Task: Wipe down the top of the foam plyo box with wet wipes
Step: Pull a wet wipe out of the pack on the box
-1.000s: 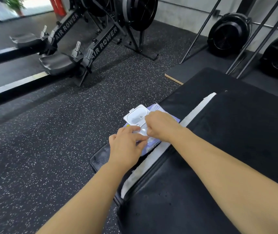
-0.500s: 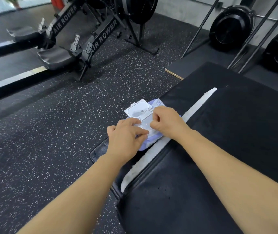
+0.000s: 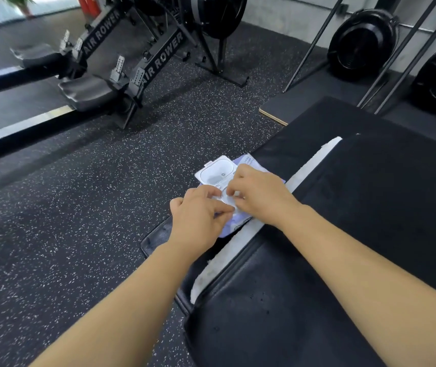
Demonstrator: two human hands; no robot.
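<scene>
A pale purple pack of wet wipes [image 3: 248, 161] lies on the left edge of the black foam plyo box [image 3: 357, 221], its white flip lid [image 3: 215, 172] standing open. My left hand [image 3: 198, 215] holds the near end of the pack, fingers curled on it. My right hand [image 3: 256, 192] pinches at the pack's opening, fingertips on something white that is mostly hidden under the fingers. A strip of white foam [image 3: 314, 160] shows along the box's open zip seam.
Two air rowers [image 3: 142, 64] stand on the speckled rubber floor [image 3: 79, 207] at the upper left. A flat board [image 3: 275, 112] lies beyond the box. Black fan wheels [image 3: 362, 43] and slanted metal bars [image 3: 314, 41] stand at the back right.
The view shifted slightly. My right hand's fingers moved back onto the pack's opening and pinch there; my left hand stays on the pack's near end.
</scene>
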